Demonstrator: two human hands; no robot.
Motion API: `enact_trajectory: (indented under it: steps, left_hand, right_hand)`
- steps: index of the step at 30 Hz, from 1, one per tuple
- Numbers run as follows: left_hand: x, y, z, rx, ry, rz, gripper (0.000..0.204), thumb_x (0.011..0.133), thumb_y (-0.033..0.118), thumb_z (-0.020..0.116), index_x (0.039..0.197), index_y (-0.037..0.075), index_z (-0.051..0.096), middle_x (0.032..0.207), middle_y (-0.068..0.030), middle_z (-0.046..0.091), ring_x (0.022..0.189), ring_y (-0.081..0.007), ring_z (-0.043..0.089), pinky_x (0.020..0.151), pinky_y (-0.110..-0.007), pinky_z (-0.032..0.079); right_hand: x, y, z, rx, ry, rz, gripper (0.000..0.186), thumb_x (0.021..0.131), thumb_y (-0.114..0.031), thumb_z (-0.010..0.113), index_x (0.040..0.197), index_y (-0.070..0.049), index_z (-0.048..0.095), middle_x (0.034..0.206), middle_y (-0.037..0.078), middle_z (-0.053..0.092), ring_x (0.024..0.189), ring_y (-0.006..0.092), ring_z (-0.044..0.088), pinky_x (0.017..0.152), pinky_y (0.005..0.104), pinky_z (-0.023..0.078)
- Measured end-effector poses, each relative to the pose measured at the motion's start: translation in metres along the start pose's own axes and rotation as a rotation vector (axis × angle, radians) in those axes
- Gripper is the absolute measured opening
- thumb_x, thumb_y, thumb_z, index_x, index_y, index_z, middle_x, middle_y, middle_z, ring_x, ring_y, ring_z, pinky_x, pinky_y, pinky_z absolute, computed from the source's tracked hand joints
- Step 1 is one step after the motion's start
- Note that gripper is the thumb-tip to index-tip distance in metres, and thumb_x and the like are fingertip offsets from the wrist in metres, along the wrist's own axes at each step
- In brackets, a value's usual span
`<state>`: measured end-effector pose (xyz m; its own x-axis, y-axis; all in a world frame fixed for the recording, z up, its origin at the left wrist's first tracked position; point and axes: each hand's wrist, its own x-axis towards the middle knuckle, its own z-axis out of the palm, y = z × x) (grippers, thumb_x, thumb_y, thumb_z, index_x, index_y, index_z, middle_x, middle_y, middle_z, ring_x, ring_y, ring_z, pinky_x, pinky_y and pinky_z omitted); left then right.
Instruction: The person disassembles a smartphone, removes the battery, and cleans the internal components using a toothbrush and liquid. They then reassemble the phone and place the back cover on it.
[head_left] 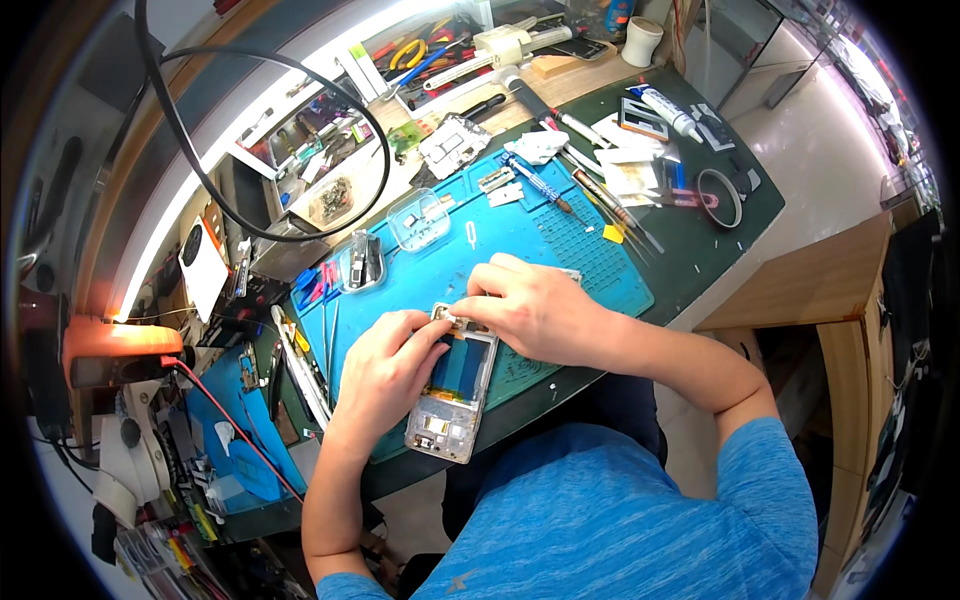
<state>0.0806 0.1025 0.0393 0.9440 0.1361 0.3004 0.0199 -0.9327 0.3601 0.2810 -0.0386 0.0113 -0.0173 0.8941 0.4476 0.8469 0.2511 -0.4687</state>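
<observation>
An opened phone [447, 412] lies tilted over the near edge of the blue work mat, its metal frame and inner parts bare and a dark blue panel in its middle. My left hand [385, 365] grips its upper left side, fingers bent over the frame. At the phone's top end, my right hand [530, 310] has thumb and fingers pinched together; whatever is between them is hidden. The fingertips of both hands nearly meet there. A small pale piece peeks out beyond my right hand, its kind unclear.
The blue mat [400, 285] bears a clear box of small parts [420, 220], another small box [361, 262], a SIM pin [471, 234] and a blue screwdriver [540, 182]. A tape roll [720, 198] lies far right. A black cable [385, 150] loops above the far left. An orange-lit device [120, 350] stands left.
</observation>
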Motion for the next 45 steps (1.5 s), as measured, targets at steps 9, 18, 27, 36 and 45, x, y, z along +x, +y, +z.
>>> enact_trajectory:
  steps: [9,18,27,36,45]
  left_hand:
    - [0.002,0.007,-0.002,0.056,-0.014,-0.013,0.028,0.085,0.006,0.077,0.112,0.003,0.071,0.102,-0.0088,0.066,0.090,-0.0272,0.066,0.076,-0.038,0.055]
    - [-0.007,0.007,-0.005,0.003,-0.031,-0.036,0.030,0.086,0.003,0.076,0.115,0.004,0.074,0.109,-0.0094,0.068,0.092,-0.0279,0.068,0.077,-0.039,0.057]
    - [-0.003,0.002,-0.008,0.077,-0.072,0.104,0.039,0.080,0.001,0.077,0.118,-0.001,0.072,0.125,-0.0093,0.069,0.104,-0.0275,0.068,0.087,-0.038,0.058]
    - [-0.005,-0.001,-0.006,0.134,-0.041,0.119,0.042,0.080,0.008,0.079,0.120,0.002,0.069,0.124,-0.0101,0.067,0.101,-0.0263,0.068,0.084,-0.038,0.058]
    - [-0.009,0.000,-0.006,0.060,-0.014,0.061,0.042,0.080,0.009,0.080,0.121,0.003,0.070,0.123,-0.0098,0.067,0.101,-0.0280,0.068,0.086,-0.040,0.057]
  right_hand:
    - [0.002,0.005,0.002,0.030,-0.042,-0.041,0.019,0.086,-0.010,0.071,0.105,-0.011,0.074,0.095,0.005,0.061,0.093,0.0242,0.062,0.075,0.0352,0.056]
    - [-0.004,0.008,-0.004,-0.070,-0.066,-0.146,0.024,0.085,-0.014,0.075,0.109,-0.013,0.075,0.100,0.001,0.063,0.090,0.0193,0.063,0.072,0.0328,0.056]
    - [-0.006,0.006,-0.017,-0.117,0.024,-0.174,0.031,0.086,-0.017,0.076,0.116,-0.010,0.073,0.100,0.004,0.066,0.089,0.0229,0.063,0.076,0.0364,0.054]
    - [-0.036,-0.002,-0.041,-0.134,0.015,0.056,0.032,0.082,-0.012,0.081,0.113,-0.006,0.073,0.101,0.008,0.071,0.090,0.0256,0.068,0.079,0.0369,0.057]
    - [-0.044,-0.009,-0.022,-0.366,0.104,0.025,0.032,0.080,-0.006,0.080,0.112,-0.003,0.073,0.095,0.008,0.071,0.085,0.0248,0.069,0.080,0.0366,0.058]
